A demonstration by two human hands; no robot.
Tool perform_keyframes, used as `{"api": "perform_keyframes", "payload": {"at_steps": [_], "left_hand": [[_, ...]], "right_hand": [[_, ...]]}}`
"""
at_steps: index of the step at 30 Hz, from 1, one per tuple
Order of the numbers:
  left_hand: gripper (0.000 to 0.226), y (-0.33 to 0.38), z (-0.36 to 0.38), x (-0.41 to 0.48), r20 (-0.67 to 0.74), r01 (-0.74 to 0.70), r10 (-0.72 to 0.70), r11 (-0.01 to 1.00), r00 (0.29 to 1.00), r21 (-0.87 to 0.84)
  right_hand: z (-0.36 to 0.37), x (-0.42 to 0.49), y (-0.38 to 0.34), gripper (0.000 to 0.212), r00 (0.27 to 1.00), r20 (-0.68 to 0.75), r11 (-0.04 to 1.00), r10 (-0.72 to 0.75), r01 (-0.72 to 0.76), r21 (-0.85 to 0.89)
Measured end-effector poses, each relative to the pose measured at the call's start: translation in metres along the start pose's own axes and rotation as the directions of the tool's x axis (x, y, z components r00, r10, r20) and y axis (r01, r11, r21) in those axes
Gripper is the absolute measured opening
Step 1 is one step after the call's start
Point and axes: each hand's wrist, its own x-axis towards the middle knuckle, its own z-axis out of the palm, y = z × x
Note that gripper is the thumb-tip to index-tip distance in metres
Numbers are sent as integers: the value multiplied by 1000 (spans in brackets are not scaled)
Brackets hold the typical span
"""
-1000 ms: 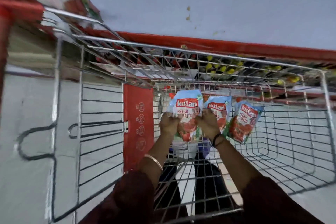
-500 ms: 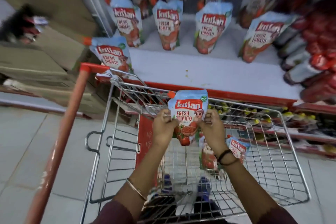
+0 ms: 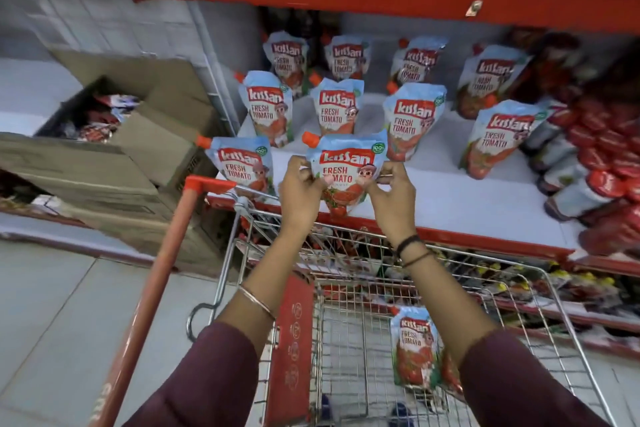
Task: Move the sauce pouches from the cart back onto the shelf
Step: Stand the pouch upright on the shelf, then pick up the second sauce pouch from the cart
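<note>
Lifted out of the cart (image 3: 540,291), the pouch (image 3: 348,170) now hangs over the shelf (image 3: 467,198) edge, left hand (image 3: 301,189) and right hand (image 3: 393,196) pinching its sides; placing looks next; another pouch (image 3: 415,347) waits in the cart

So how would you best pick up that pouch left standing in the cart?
Take the pouch by its flat top edge, coming straight down from above. It stands upright against the cart wires, so the top seam faces up and is thin enough to pinch; the bulging lower body looks harder to grip, as does the spout corner.
</note>
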Motion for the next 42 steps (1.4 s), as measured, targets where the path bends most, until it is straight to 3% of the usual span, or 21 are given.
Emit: {"api": "perform_keyframes", "payload": {"at_steps": [9, 19, 25, 28, 31, 33, 37, 42], "left_hand": [[33, -42, -2, 31, 20, 113, -112, 991, 994, -69], [32, -54, 1, 32, 69, 88, -80, 990, 994, -112], [47, -55, 7, 14, 2, 90, -90, 987, 996, -133], [53, -60, 16, -20, -120, 89, -104, 988, 987, -127], [42, -72, 34, -70, -235, 15, -29, 998, 971, -61], [34, -86, 50, -103, -191, 14, -18, 1000, 981, -23], [28, -139, 86, -154, 40, 181, -184, 982, 982, 62], [8, -206, 130, -188, 223, 441, -472, 880, 853, 177]], "right_hand": [[35, 11, 38, 22, 997, 40, 998, 59, -60, 9], [36, 8, 46, 19, 997, 53, 996, 62, -59, -60], [33, -2, 43, 34, 990, 92, 994, 106, -103, -39], [16, -17, 39, 44, 991, 76, 994, 113, -113, -15], [-13, -46, 49, 39, 991, 27, 992, 130, -129, -10], [-36, -72, 67, 37, 988, 7, 987, 156, -156, -29], [-77, -128, 132, 35, 932, 4, 928, 362, -360, -97], [-124, -164, 224, 21, 757, -76, 741, 648, -651, -167]]}}
